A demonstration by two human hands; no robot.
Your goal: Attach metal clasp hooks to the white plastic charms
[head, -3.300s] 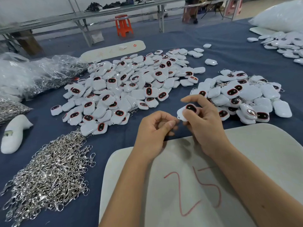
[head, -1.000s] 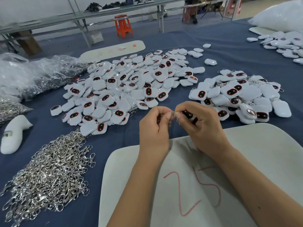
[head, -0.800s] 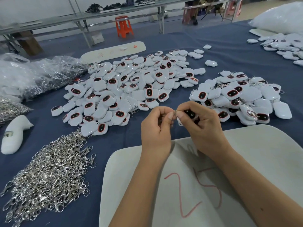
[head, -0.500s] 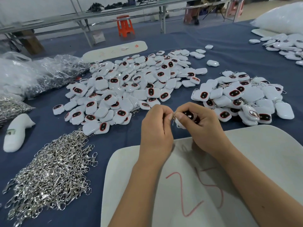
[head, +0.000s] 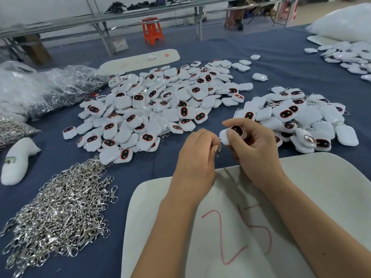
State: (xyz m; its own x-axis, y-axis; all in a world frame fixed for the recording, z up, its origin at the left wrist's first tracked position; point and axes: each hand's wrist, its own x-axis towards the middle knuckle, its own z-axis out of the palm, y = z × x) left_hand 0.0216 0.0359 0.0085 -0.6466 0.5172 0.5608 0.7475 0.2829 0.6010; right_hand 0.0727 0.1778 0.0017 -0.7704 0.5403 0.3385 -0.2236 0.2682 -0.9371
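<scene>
My right hand (head: 255,151) holds a white plastic charm (head: 224,135) with a dark oval face, thumb on its front. My left hand (head: 197,157) pinches a small metal clasp hook (head: 219,150) that hangs at the charm's lower edge, between the two hands. A big heap of loose charms (head: 160,109) lies behind the hands. A second heap of charms with hooks on them (head: 301,117) lies to the right. A pile of silver clasp hooks (head: 58,209) spreads at the near left.
A white board marked "25" (head: 230,227) lies under my forearms on the blue cloth table (head: 281,63). Clear plastic bags (head: 40,87) and a white foam piece (head: 17,159) sit at the left. More charms (head: 349,57) and a white bag (head: 345,23) are far right.
My right hand has turned the charm so its dark face and white body show, and my left hand has dropped slightly, with the hook now dangling between the hands.
</scene>
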